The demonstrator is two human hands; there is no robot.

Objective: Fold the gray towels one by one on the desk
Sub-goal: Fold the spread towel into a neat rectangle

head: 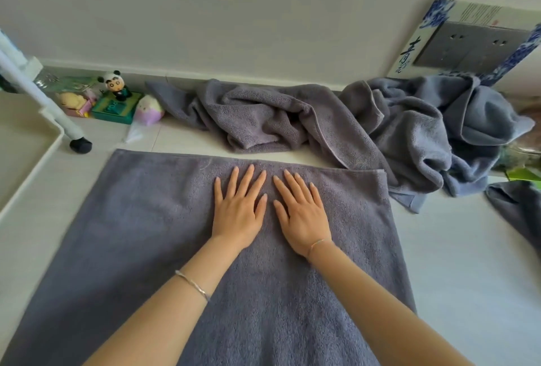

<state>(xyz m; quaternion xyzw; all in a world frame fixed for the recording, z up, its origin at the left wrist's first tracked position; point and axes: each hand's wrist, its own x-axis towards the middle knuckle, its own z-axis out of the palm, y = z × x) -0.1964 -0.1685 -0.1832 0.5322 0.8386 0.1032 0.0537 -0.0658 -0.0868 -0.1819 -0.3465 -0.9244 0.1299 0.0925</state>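
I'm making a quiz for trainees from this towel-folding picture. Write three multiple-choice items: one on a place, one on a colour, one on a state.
1. The left hand and right hand rest on: A the spread towel; B a chair; C a pillow.
2. The base under the panda-hat figurine is: A red; B green; C black.
3. The other towels are: A folded; B crumpled; C rolled.
Answers: 1 A, both palms lie flat on it; 2 B, the base shows green; 3 B, they lie bunched in heaps.
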